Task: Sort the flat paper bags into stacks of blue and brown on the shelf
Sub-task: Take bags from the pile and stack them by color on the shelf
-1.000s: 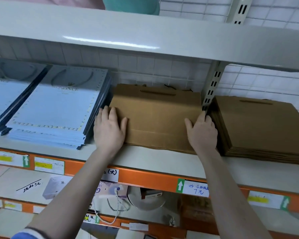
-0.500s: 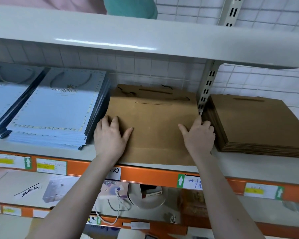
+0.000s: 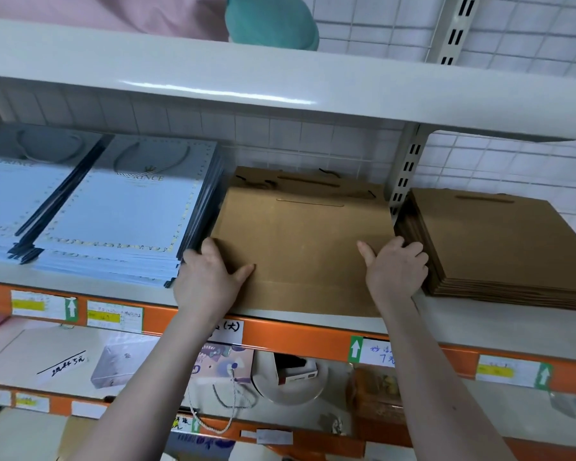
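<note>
Left hand [image 3: 210, 281] and right hand [image 3: 396, 271] grip side edges of top flat brown paper bag [image 3: 300, 247], between 2 stacks. Risk: lower bags drag, slide off shelf front edge [image 3: 313, 337].

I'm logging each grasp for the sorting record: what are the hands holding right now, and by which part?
Both hands grip the top brown paper bag by its side edges near the front: left hand on the left edge, right hand on the right edge.
</note>
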Available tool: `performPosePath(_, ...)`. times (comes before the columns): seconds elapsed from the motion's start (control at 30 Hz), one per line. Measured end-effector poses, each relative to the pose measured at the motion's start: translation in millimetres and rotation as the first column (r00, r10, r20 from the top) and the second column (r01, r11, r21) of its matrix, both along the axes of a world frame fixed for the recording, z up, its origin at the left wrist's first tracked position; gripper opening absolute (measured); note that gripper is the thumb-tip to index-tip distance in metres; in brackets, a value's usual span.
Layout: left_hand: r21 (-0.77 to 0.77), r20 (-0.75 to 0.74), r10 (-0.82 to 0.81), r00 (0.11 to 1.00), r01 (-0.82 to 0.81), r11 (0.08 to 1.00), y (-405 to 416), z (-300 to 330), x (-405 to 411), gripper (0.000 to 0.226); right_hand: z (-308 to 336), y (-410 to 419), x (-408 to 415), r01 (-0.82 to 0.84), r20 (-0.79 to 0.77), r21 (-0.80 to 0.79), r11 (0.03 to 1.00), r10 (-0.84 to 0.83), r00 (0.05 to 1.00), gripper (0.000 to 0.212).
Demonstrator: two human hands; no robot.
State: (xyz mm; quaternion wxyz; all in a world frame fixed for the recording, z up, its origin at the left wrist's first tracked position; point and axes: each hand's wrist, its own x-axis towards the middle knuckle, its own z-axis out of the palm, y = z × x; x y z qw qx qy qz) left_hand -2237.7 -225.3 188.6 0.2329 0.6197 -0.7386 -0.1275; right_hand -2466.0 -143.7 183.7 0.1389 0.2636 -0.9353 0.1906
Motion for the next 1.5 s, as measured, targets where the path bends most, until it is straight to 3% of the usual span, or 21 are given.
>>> performPosePath(0.13,0.05,-0.017,-0.008,1.0,0.009,0.999,5.0,0.6,6.4,0.08,2.3,-0.5,3.6,-0.009,-0.03,-0.075,0.997,0.007,1.0,0.068)
performPosePath(0.3,0.006,-0.16,-0.033,0.987,0.035,0.999,7.0,8.3,9.5,0.078,10.9,3.7,4.1,-0.076,-0.048,-0.164,0.983,0.069,0.996,0.058)
performPosePath(0.57,-0.097,-0.452,-0.131,0.882,0.098,0.99,7.2,26.0,8.1,0.07,43.1,14.4,-0.8,-0.133,0.074,-0.284,0.949,0.16,0.984,0.049)
performPosePath(0.83,-0.158,-0.498,-0.153,0.854,0.084,0.984,11.3,24.5,1.1,0.07,51.4,28.5,-6.5,-0.153,0.204,-0.369,0.917,0.241,0.949,0.052)
performPosePath(1.13,-0.155,-0.471,-0.189,0.862,0.131,0.979,32.6,16.4,-30.8,0.073,50.2,61.7,-30.8,-0.083,0.173,-0.348,0.934,0.151,0.973,0.051)
performPosePath(1.5,-0.148,-0.461,-0.158,0.873,0.1,0.984,128.5,7.9,-159.3,0.071,35.5,150.2,-159.6,-0.133,0.113,-0.356,0.925,0.184,0.976,0.043)
